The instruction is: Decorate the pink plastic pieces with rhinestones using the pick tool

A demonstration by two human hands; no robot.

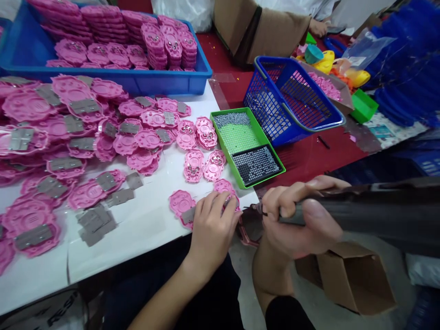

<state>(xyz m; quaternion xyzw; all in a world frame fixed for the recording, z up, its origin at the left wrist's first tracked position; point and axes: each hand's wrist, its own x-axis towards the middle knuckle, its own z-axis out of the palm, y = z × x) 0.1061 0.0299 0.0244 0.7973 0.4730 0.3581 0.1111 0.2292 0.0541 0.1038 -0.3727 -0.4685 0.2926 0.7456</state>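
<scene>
My right hand [299, 215] is wrapped around a dark electric screwdriver [371, 213]. Its thin bit points left, just off the table corner and close to my left hand. My left hand [215, 224] has its fingers curled over a pink plastic part [224, 186] at the table edge, partly hiding it. Beside those fingers lies another pink part with a grey metal plate [181, 206]. Several pink parts with shiny metal bits [193, 165] rest just beyond. A green tray [227, 151] holds small screws and a black perforated screw plate [256, 164].
Piles of pink parts [72, 123] cover the left of the white table, near loose grey plates [96, 222]. Behind stands a blue bin [137, 82] of stacked parts. A blue basket [275, 101] stands right of the tray; a cardboard box [354, 279] sits below. Another person's hand [318, 27] shows far back.
</scene>
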